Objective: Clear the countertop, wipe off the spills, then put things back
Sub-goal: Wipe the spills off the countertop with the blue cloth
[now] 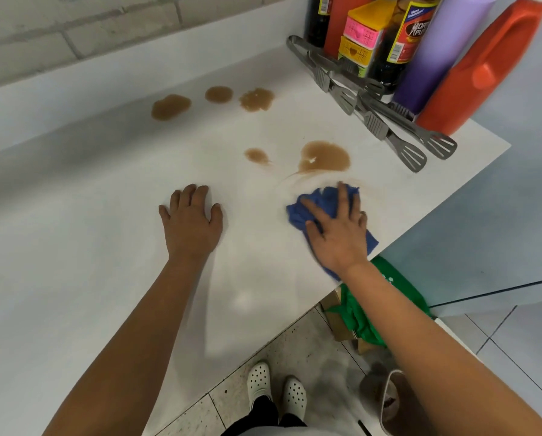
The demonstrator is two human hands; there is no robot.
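Observation:
A white countertop carries several brown spills: a large puddle, a small one, and three along the back. My right hand lies flat with spread fingers on a crumpled blue cloth, pressing it to the counter just below the large puddle. A faint wet smear curves beside the cloth. My left hand rests palm down on the bare counter to the left, holding nothing.
At the back right corner stand bottles: an orange jug, a purple bottle, dark sauce bottles and small pink and yellow baskets. Metal tongs lie in front of them. Green fabric and a bin sit on the floor below the counter edge.

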